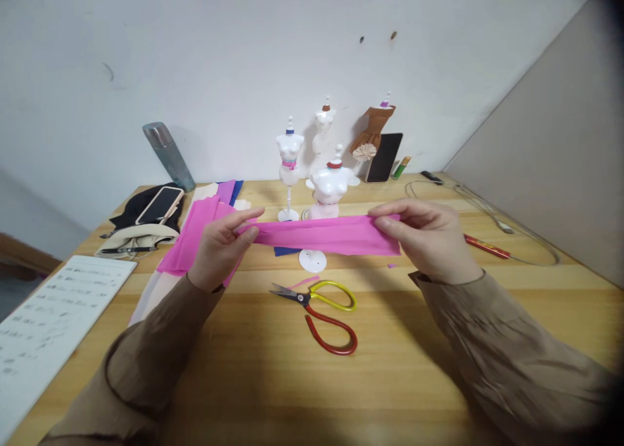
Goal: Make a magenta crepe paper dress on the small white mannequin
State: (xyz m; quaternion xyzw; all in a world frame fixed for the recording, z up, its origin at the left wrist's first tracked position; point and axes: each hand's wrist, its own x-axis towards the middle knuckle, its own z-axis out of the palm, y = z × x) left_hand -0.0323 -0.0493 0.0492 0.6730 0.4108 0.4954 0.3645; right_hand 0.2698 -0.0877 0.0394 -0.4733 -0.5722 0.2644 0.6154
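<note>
A long pink paper strip (322,233) is stretched level above the wooden table (273,381). My left hand (221,248) pinches its left end between thumb and fingers. My right hand (426,238) pinches its right end. Just behind the strip stands a small white mannequin torso (331,187) on a round base. Scissors (322,309) with one yellow and one red handle lie on the table below the strip, blades pointing left.
Pink, purple and blue paper sheets (195,238) lie at the left, next to a phone on a dark pouch (158,205) and a grey bottle (168,155). More mannequins (289,166) stand at the wall. A white printed sheet (49,316) lies front left; a red-handled tool (487,247) and cable lie right.
</note>
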